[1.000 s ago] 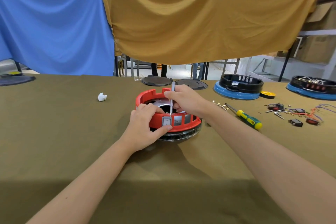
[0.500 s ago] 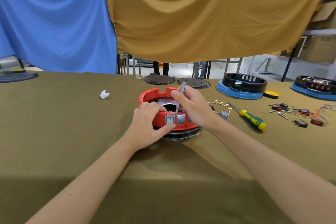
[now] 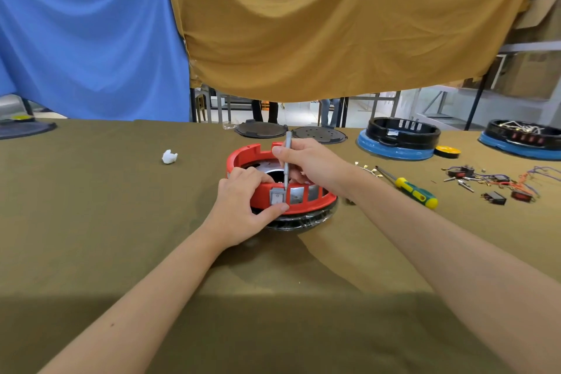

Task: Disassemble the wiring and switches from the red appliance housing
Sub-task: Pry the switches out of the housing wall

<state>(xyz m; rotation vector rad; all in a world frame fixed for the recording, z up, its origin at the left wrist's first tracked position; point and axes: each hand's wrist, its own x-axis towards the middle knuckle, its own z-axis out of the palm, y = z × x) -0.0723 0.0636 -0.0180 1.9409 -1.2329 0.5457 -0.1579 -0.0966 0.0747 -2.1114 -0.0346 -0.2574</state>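
Switch [image 3: 277,198] release from the red housing [image 3: 280,188] at mid-tabletop [image 3: 121,222]: your left hand [image 3: 243,206] grips the rim, thumb beneath the switch, while your right hand [image 3: 306,161] pinches the grey pry tool [image 3: 287,161]; lever gently at its edge, bracing firmly.

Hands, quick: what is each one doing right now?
Left hand: grips the red housing, thumb by the grey switch.
Right hand: holds a thin grey tool upright.
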